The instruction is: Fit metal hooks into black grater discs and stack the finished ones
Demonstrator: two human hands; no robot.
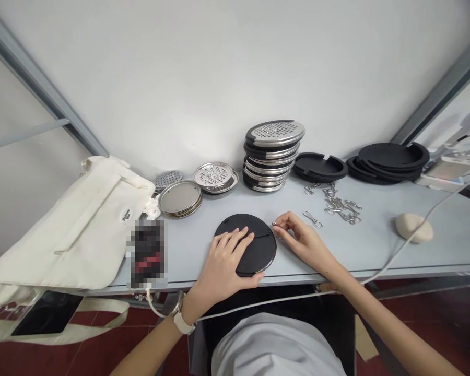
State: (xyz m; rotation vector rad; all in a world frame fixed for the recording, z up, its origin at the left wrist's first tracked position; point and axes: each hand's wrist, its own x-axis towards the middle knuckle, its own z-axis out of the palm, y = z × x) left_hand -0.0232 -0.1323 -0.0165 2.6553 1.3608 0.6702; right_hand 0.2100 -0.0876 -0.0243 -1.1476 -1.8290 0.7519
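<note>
A black round disc [258, 245] lies flat on the grey table near its front edge. My left hand [223, 261] rests on top of the disc with its fingers stretched out flat, holding it down. My right hand [300, 237] is at the disc's right rim, thumb and forefinger pinched on a small metal clip [276, 224] that touches the rim. A loose clip [312, 219] lies just beyond my right hand.
A pile of metal clips [340, 203] lies behind. A stack of perforated steel discs in black rims [272, 154], loose steel discs [180, 197] and black rims [387, 159] line the wall. A white cloth bag [82, 224] lies left, a beige lump [414, 227] right.
</note>
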